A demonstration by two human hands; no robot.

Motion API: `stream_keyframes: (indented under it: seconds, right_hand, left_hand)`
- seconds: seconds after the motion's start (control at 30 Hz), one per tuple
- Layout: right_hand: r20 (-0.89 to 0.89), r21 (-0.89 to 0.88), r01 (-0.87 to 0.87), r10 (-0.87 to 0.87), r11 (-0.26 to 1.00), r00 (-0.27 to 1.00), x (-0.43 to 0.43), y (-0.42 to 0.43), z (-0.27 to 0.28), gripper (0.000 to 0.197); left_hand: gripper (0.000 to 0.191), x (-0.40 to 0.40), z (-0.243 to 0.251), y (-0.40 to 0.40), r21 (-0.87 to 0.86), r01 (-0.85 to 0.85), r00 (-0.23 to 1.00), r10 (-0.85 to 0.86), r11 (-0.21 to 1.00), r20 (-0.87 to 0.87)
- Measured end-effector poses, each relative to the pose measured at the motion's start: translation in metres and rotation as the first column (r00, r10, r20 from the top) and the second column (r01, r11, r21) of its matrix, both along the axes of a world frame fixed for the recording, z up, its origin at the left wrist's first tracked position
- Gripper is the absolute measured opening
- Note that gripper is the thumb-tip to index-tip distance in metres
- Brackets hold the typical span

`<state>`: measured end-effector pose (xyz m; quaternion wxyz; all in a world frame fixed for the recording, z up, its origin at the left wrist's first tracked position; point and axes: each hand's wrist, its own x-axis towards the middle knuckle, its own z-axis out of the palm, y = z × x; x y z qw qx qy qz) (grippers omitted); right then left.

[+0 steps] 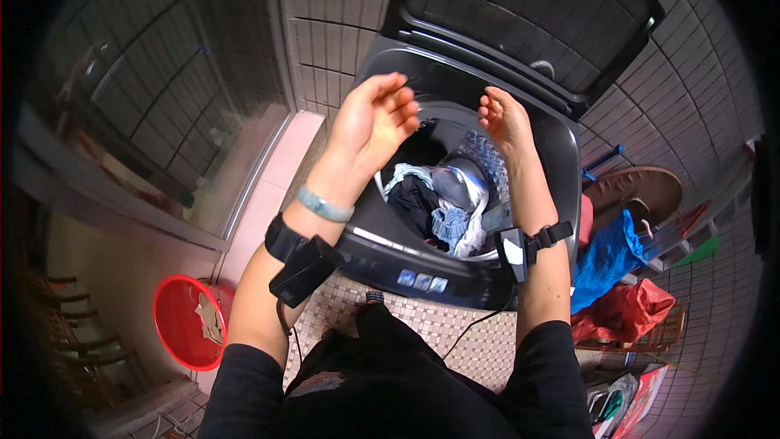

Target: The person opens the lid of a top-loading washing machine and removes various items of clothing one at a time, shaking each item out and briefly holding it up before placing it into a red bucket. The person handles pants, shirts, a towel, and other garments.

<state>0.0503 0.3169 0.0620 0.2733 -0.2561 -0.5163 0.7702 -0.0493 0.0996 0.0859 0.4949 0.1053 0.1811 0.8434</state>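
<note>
A dark top-loading washing machine (378, 256) stands before me with its see-through lid (518, 6) raised. Inside the drum lies a heap of clothes (457, 195), with blue, white, black and patterned pieces. My left hand (381, 116) is raised over the drum's left side, palm turned inward, fingers loosely curled and holding nothing. Over the right side of the opening is my right hand (504, 117), also with bent fingers and nothing in it. The two hands are apart, and neither touches the clothes. A pale green bangle (325, 204) circles my left wrist.
A red plastic bucket (159, 323) with a beige cloth inside is at the lower left, near a glass door (170, 73). To the right are a brown basin (661, 192), a blue bag (603, 268) and a red bag (634, 311) beside the tiled wall.
</note>
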Motion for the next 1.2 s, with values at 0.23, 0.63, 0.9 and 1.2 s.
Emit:
stream_keyframes:
  seconds: [0.23, 0.63, 0.9, 1.2]
  right_hand:
    - [0.300, 0.037, -0.068, 0.053, 0.997, 0.952, -0.003, 0.081, -0.102, 0.009]
    - [0.954, -0.269, -0.888, 0.228, 0.373, -0.194, 0.054, 0.089, -0.361, 0.029]
    - [0.874, -0.446, -0.891, 0.254, 0.083, -0.414, 0.062, 0.059, -0.336, 0.046]
    - [0.989, 0.005, -0.985, 0.144, 0.172, 0.031, 0.023, 0.106, -0.199, 0.025]
  left_hand:
    - [0.012, -0.003, -0.038, 0.075, -0.185, 0.019, 0.997, -0.003, 0.983, 0.083]
    - [0.016, -0.013, -0.066, 0.076, -0.259, -0.044, 0.995, 0.066, 0.965, 0.075]
    - [0.014, -0.015, -0.063, 0.068, -0.295, -0.097, 0.991, 0.120, 0.951, 0.063]
    - [0.014, -0.012, -0.069, 0.071, -0.272, -0.042, 0.996, 0.062, 0.961, 0.068]
